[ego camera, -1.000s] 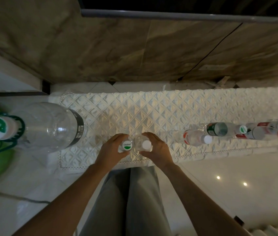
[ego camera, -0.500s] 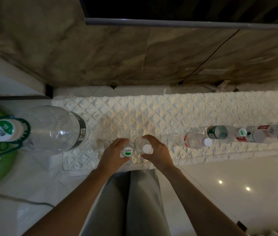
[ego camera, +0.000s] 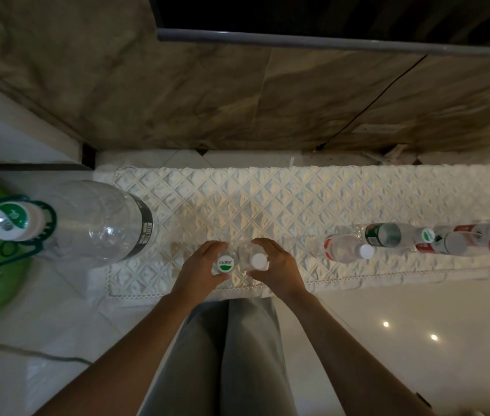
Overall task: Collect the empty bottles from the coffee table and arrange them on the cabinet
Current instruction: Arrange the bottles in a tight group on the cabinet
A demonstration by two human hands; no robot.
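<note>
I look straight down on a cabinet top covered by a white quilted cloth (ego camera: 267, 205). My left hand (ego camera: 200, 270) grips a clear bottle with a green-and-white cap (ego camera: 226, 263). Right beside it, my right hand (ego camera: 279, 270) grips a clear bottle with a white cap (ego camera: 259, 261). Both bottles stand upright near the cloth's front edge, almost touching each other. To the right stands a row of small empty bottles: a white-capped one (ego camera: 347, 249), a green-labelled one (ego camera: 387, 235) and a red-capped one (ego camera: 471, 244).
A large clear jug (ego camera: 99, 220) stands at the cloth's left end. A green container with a capped bottle (ego camera: 9, 219) is at far left. A marble wall (ego camera: 237, 100) rises behind the cabinet. A cable (ego camera: 27, 352) lies on the glossy floor.
Both hands and their bottles have stayed at about the same spot on the cloth. My view has shifted slightly.
</note>
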